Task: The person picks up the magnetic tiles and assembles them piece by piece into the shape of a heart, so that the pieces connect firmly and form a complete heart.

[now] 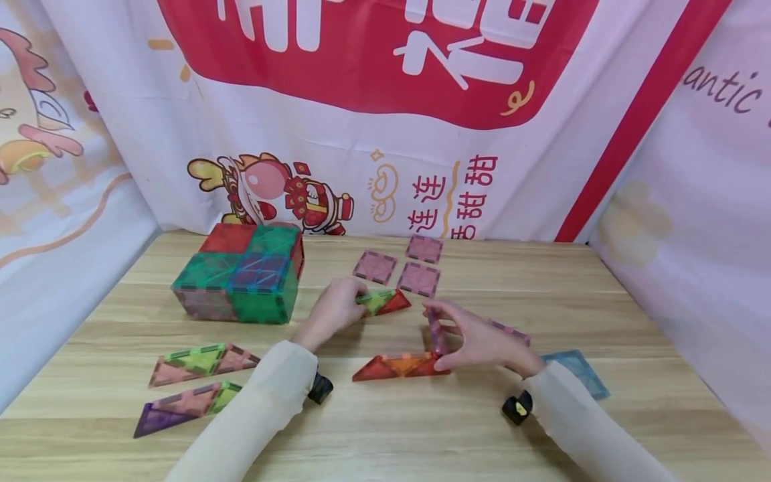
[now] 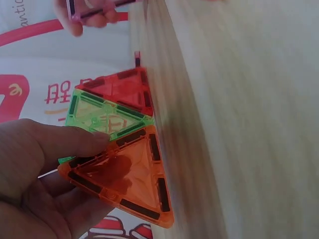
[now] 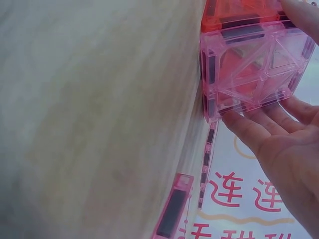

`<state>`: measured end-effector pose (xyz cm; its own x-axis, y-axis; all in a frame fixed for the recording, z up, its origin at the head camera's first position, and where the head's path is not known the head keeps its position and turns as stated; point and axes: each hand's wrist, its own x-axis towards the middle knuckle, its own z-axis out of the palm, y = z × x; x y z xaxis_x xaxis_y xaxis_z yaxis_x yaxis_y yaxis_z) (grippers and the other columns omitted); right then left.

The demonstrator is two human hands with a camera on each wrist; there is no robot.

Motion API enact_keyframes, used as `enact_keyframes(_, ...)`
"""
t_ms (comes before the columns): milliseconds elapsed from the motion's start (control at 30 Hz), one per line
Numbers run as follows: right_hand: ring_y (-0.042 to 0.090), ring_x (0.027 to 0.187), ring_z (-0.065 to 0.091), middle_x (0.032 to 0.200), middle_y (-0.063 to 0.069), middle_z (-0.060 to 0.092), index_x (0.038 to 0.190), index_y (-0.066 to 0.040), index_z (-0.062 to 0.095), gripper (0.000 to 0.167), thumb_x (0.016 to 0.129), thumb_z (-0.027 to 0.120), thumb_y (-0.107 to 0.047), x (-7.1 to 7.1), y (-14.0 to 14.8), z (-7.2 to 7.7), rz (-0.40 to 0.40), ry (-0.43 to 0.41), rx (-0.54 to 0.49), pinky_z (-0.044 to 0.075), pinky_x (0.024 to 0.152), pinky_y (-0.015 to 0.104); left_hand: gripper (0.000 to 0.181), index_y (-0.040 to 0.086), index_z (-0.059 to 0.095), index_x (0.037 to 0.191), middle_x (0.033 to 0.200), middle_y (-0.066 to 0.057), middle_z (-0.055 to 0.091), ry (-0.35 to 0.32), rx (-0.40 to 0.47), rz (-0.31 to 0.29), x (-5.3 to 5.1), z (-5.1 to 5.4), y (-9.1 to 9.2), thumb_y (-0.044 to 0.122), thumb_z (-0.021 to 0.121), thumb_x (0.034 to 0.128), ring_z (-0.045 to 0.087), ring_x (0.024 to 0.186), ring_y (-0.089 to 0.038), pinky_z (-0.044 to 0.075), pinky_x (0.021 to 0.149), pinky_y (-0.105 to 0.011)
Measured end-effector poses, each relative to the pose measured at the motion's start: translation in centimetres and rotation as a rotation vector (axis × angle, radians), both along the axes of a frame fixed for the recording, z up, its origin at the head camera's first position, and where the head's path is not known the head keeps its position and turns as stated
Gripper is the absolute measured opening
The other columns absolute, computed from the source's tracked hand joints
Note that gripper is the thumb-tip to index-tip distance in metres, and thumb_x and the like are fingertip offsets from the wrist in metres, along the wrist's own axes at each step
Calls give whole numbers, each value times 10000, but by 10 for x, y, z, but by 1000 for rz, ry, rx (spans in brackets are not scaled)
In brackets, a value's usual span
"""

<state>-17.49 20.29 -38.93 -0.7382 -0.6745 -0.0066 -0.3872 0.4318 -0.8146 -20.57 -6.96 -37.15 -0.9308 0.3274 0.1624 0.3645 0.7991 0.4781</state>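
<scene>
My left hand (image 1: 337, 306) pinches a row of triangular magnetic tiles at one end, thumb on the near side. The left wrist view shows an orange tile (image 2: 124, 179), a green tile (image 2: 97, 113) and a red tile (image 2: 124, 90) joined edge to edge, standing on the table. Closer to me stands another row of red and orange triangular tiles (image 1: 402, 365). At its right end, my right hand (image 1: 484, 343) grips an upright pink square tile (image 3: 259, 64) between thumb and fingers. The pink tile's edge meets the red tile.
A box of green, red and blue tiles (image 1: 262, 304) stands at the back left. Two more triangle rows, one with pink and green (image 1: 201, 361), one with purple (image 1: 165, 418), stand at the left. Pink squares (image 1: 419, 278) lie behind; a blue tile (image 1: 578, 371) lies right.
</scene>
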Motion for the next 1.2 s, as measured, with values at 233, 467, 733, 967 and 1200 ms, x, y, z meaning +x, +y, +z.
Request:
enact_keyframes(233,360,1360,340,1492,160,303,1494,-120,218,967,745,820,-223,1,1,0,-30,-7,14,340,1073,521,96,79,725,793,815,-34,684,-17,14,-103,6,0,19,-9,699,767,564,754,-137,497,745,-323)
enact_keyframes(467,343,1392,296,1526,125,267,1494,-135,240,955,742,821,-232,2,1,0,-30,7,25,318,1080,548,107,80,712,750,754,-19,673,-1,40,-179,8,-2,24,-27,710,746,521,715,-118,467,717,-296)
enact_keyframes(733,379,1408,263,1548,123,256,1508,-148,228,964,751,815,-256,3,1,3,-37,-12,59,305,1077,567,108,84,708,754,775,-10,660,-28,68,-181,8,-3,26,-23,702,760,533,747,-132,472,734,-312)
enact_keyframes(967,361,1396,296,1527,110,296,1504,-162,234,958,749,817,-255,1,2,3,-41,-31,62,330,1072,545,69,87,724,791,800,-9,678,-82,120,-179,8,-6,23,19,712,795,529,718,-120,455,710,-288)
enact_keyframes(1200,353,1393,308,1518,119,308,1501,-194,241,956,744,820,-259,2,2,4,-66,-59,79,337,1075,523,92,85,668,734,687,5,584,-141,164,-171,6,-14,10,66,714,812,481,576,-97,413,565,-247)
